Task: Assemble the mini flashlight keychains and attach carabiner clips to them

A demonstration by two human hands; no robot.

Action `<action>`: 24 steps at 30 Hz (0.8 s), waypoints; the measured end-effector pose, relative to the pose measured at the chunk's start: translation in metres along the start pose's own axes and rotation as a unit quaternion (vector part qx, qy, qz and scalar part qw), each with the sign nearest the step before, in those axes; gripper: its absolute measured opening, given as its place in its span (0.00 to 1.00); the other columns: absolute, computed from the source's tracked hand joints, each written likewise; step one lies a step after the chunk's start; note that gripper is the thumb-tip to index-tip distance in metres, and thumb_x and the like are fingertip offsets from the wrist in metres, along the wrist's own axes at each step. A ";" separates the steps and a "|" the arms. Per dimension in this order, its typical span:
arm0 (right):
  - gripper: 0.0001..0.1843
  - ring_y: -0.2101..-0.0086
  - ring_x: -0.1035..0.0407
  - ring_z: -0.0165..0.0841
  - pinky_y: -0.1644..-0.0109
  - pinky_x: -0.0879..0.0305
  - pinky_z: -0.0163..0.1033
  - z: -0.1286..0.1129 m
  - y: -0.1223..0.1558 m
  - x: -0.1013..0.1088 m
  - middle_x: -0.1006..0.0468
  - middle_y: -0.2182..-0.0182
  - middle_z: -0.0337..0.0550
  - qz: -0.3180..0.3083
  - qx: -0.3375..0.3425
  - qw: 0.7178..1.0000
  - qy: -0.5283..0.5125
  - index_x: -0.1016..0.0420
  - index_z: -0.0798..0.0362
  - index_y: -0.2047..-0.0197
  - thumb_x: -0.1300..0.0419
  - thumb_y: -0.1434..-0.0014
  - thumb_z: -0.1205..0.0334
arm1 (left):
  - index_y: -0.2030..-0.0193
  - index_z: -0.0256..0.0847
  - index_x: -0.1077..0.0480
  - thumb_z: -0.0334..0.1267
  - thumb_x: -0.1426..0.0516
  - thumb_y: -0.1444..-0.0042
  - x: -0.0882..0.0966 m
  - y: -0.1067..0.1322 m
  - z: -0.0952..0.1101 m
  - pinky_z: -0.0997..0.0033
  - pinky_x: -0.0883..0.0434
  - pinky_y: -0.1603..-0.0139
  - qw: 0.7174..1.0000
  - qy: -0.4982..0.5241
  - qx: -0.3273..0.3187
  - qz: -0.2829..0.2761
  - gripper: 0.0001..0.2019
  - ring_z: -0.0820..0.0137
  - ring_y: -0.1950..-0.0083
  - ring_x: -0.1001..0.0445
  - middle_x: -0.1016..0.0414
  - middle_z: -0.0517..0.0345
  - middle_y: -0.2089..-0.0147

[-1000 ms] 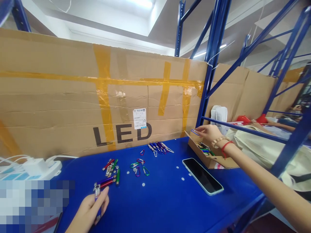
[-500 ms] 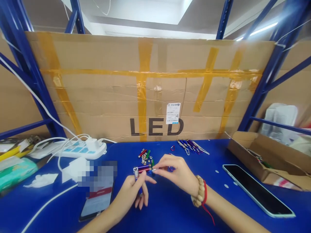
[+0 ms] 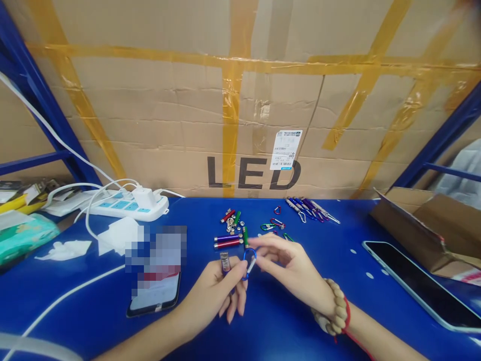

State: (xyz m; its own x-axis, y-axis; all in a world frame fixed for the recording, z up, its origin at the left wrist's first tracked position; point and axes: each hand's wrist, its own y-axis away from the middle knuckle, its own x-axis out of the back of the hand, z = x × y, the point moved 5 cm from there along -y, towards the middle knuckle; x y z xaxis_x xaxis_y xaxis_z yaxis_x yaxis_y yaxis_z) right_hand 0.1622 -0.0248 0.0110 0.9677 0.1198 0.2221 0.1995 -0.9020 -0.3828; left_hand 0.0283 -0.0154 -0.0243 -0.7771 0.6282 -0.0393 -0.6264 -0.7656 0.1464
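A left hand (image 3: 221,285) has its grip closed on a slim, silvery-ended tube (image 3: 225,261) and a glossy blue carabiner (image 3: 252,264) above a smooth blue table (image 3: 278,313), well short of its far edge, while the right hand (image 3: 287,258) curls its fingers at the loop, whether pinching it cannot be told. Shiny cylinders (image 3: 228,244) lie just beyond, and creased, taped cardboard (image 3: 180,135) lines the table's far edge.
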 end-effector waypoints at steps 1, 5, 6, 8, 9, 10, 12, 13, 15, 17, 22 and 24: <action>0.17 0.66 0.29 0.28 0.65 0.29 0.32 0.003 0.001 -0.003 0.25 0.59 0.44 -0.013 -0.030 0.999 -0.033 0.27 0.48 0.50 0.41 0.43 0.58 | 0.74 0.37 0.40 0.58 0.50 0.47 0.000 0.000 0.001 0.83 0.49 0.88 1.000 0.002 -0.002 0.011 0.23 0.80 0.89 0.40 0.33 0.62 0.85; 0.17 0.66 0.30 0.28 0.62 0.29 0.34 0.005 0.004 -0.017 0.25 0.57 0.44 -0.058 -0.080 0.990 -0.096 0.27 0.49 0.51 0.43 0.42 0.54 | 0.73 0.36 0.37 0.59 0.50 0.47 -0.001 0.001 0.000 0.83 0.49 0.88 1.000 -0.004 -0.006 0.024 0.23 0.81 0.89 0.41 0.35 0.63 0.86; 0.16 0.66 0.30 0.28 0.63 0.29 0.33 0.004 0.005 -0.019 0.25 0.58 0.44 -0.055 -0.083 0.990 -0.095 0.24 0.50 0.54 0.41 0.44 0.54 | 0.72 0.36 0.37 0.58 0.50 0.47 -0.003 0.001 -0.001 0.82 0.49 0.88 1.000 -0.009 -0.004 0.020 0.23 0.81 0.89 0.41 0.34 0.62 0.86; 0.14 0.65 0.29 0.30 0.65 0.28 0.33 0.004 0.006 -0.020 0.24 0.60 0.44 -0.034 -0.090 0.992 -0.076 0.22 0.53 0.60 0.40 0.45 0.54 | 0.73 0.35 0.36 0.57 0.50 0.46 -0.004 0.001 -0.004 0.82 0.49 0.88 1.000 -0.018 0.005 0.011 0.23 0.81 0.89 0.41 0.34 0.61 0.86; 0.13 0.65 0.29 0.31 0.65 0.28 0.32 0.003 0.007 -0.020 0.23 0.62 0.44 -0.023 -0.094 0.994 -0.057 0.21 0.53 0.62 0.40 0.46 0.54 | 0.74 0.35 0.36 0.57 0.50 0.46 -0.005 0.001 -0.005 0.82 0.49 0.88 1.000 -0.022 0.012 0.007 0.23 0.80 0.89 0.41 0.34 0.61 0.86; 0.13 0.66 0.28 0.31 0.66 0.28 0.32 0.002 0.008 -0.019 0.22 0.64 0.43 -0.012 -0.093 0.995 -0.035 0.21 0.54 0.63 0.40 0.45 0.54 | 0.75 0.35 0.36 0.57 0.50 0.46 -0.005 0.000 -0.006 0.82 0.49 0.88 1.000 -0.025 0.018 0.004 0.23 0.80 0.89 0.41 0.34 0.60 0.86; 0.12 0.68 0.27 0.31 0.67 0.27 0.33 -0.002 0.009 -0.015 0.21 0.68 0.42 0.006 -0.071 0.997 0.018 0.20 0.53 0.65 0.41 0.44 0.55 | 0.75 0.35 0.36 0.57 0.50 0.46 -0.003 -0.001 -0.007 0.81 0.49 0.88 0.999 -0.031 0.022 0.002 0.24 0.80 0.89 0.40 0.33 0.58 0.85; 0.11 0.69 0.27 0.31 0.66 0.27 0.33 -0.006 0.009 -0.013 0.21 0.70 0.41 0.016 -0.046 0.998 0.049 0.20 0.53 0.65 0.41 0.43 0.57 | 0.74 0.34 0.35 0.57 0.51 0.46 -0.001 -0.001 -0.007 0.81 0.48 0.88 0.999 -0.033 0.020 0.006 0.24 0.79 0.89 0.40 0.32 0.58 0.85; 0.10 0.69 0.27 0.30 0.64 0.27 0.32 -0.017 0.010 -0.008 0.20 0.70 0.40 0.034 0.039 0.991 0.126 0.21 0.51 0.61 0.43 0.42 0.60 | 0.72 0.34 0.34 0.58 0.51 0.46 0.003 -0.002 -0.005 0.81 0.47 0.88 0.999 -0.034 0.006 0.024 0.25 0.79 0.88 0.39 0.31 0.57 0.85; 0.12 0.69 0.27 0.29 0.64 0.28 0.31 -0.028 0.013 -0.006 0.21 0.67 0.41 0.032 0.141 0.965 0.217 0.22 0.50 0.56 0.44 0.40 0.63 | 0.73 0.33 0.34 0.59 0.52 0.47 0.007 -0.001 -0.002 0.81 0.46 0.87 0.999 -0.026 -0.011 0.044 0.26 0.78 0.88 0.38 0.32 0.57 0.85; 0.11 0.73 0.30 0.26 0.72 0.32 0.29 -0.039 0.019 -0.010 0.23 0.70 0.42 0.022 0.255 0.900 0.352 0.22 0.49 0.60 0.47 0.39 0.64 | 0.73 0.35 0.36 0.60 0.50 0.48 0.004 -0.002 -0.001 0.82 0.47 0.88 1.000 -0.020 -0.019 0.008 0.25 0.78 0.87 0.38 0.31 0.57 0.84; 0.10 0.72 0.30 0.26 0.71 0.32 0.29 -0.039 0.019 -0.010 0.23 0.70 0.42 0.025 0.263 0.896 0.356 0.22 0.50 0.63 0.45 0.39 0.63 | 0.71 0.35 0.37 0.60 0.50 0.48 0.001 -0.003 -0.003 0.82 0.47 0.88 1.000 -0.017 -0.008 -0.022 0.25 0.78 0.88 0.37 0.30 0.58 0.83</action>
State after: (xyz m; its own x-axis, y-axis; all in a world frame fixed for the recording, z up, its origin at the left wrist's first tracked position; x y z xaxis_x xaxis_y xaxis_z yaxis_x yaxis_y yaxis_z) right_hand 0.1499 -0.0598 0.0366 0.6712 -0.3791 0.6371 0.3850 -0.5561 -0.7366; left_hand 0.0294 -0.0131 -0.0273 -0.7463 0.6655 -0.0116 -0.6611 -0.7391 0.1296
